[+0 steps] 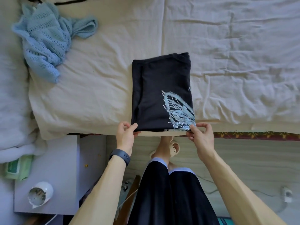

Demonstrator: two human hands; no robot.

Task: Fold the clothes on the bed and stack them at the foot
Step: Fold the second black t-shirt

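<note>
At bed (pixel 97 98) edge, left fingers (pixel 133 127), right fingers (pixel 194 129) pinching black shirt (pixel 155 88), blue knit (pixel 45 39) apart

One legible word: "Hold", pale blue print on the black folded shirt (pixel 154 95), at its near right corner, just below the butterfly print (pixel 178 108) and beside the thumb of the right hand (pixel 201 137). Anything after "Hold" is unreadable at the fold. White mark at the shirt's right edge, possibly a partial "M", is cut off. Green packet (pixel 17 168) off the near left corner of the bed (pixel 97 98): print too blurred to read.
</note>
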